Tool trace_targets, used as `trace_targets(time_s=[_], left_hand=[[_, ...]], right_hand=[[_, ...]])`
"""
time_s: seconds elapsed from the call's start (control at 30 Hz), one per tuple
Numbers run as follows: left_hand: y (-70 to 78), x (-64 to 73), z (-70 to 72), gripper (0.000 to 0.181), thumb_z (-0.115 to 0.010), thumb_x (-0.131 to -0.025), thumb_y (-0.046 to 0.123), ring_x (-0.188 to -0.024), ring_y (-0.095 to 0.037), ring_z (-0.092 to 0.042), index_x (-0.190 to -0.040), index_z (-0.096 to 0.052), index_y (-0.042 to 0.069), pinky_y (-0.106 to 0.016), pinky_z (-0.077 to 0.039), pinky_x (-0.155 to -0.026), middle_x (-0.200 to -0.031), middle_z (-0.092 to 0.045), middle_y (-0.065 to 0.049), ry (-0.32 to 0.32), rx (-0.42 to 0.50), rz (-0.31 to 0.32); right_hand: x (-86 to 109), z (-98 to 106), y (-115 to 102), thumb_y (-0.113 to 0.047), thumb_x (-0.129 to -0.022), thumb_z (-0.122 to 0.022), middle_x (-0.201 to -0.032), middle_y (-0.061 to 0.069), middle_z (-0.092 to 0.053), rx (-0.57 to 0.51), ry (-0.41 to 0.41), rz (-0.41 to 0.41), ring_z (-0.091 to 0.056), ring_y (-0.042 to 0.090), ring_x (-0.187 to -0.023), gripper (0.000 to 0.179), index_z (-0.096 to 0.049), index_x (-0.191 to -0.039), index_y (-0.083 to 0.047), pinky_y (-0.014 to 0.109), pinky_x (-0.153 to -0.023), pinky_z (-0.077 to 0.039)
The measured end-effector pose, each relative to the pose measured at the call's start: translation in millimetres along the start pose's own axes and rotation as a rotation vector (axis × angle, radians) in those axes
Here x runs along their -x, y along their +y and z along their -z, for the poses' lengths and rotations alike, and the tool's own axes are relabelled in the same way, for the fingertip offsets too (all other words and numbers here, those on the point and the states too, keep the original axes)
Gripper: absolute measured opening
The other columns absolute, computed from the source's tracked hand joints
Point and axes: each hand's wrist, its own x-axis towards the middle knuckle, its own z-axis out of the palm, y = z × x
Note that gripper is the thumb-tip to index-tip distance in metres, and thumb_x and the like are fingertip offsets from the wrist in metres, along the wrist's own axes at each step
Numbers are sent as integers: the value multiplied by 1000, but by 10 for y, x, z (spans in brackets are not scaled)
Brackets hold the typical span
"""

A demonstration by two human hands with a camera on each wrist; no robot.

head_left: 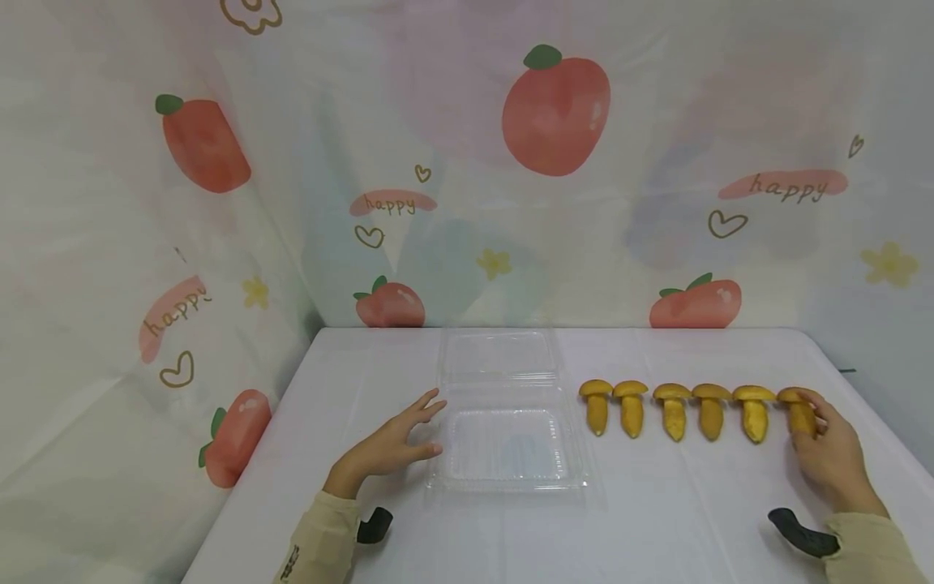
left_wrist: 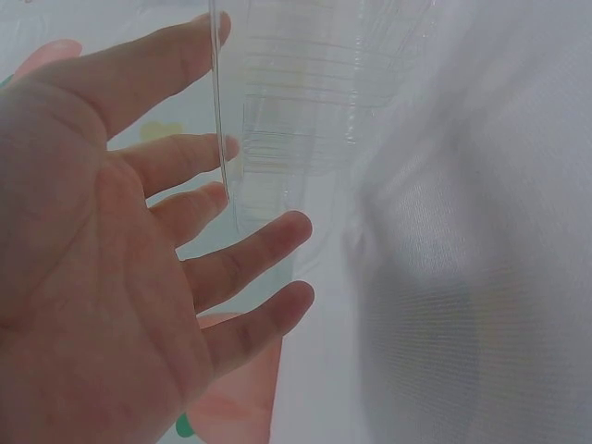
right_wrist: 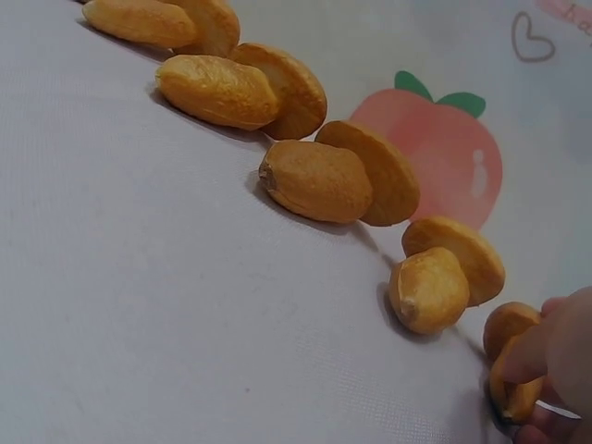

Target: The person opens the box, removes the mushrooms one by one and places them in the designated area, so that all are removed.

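A row of several yellow-brown mushrooms lies on the right half of the table, caps toward the back wall. At the row's right end my right hand (head_left: pixel 833 454) pinches the last mushroom (head_left: pixel 801 415) between thumb and fingers; part of it is hidden behind them. The neighbouring mushroom (right_wrist: pixel 430 289) lies just beside it in the right wrist view. A clear plastic box (head_left: pixel 503 485) stands with its lid (head_left: pixel 499 357) laid back. My left hand (head_left: pixel 390 444) is at the box's left side, fingers spread, with its fingertips (left_wrist: pixel 294 227) close to the clear wall.
White cloth covers the table (head_left: pixel 657 519). Behind and to the left hang curtains (head_left: pixel 467 122) printed with fruit and hearts. Black curved pieces (head_left: pixel 803 534) stick out at both sleeves.
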Motion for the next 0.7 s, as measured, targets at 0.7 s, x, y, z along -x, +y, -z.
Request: trace_targets(time_s=[0.7], left_hand=[[-7, -8, 3, 71, -65, -99, 26, -157, -39, -17, -159, -31, 7, -65, -25, -122, -171, -13, -14, -1, -39, -30]], right_hand=[[15, 126, -96, -28, -102, -41, -156, 46, -11, -40, -2, -85, -18, 68, -141, 72, -10, -158, 6, 79, -109, -24]])
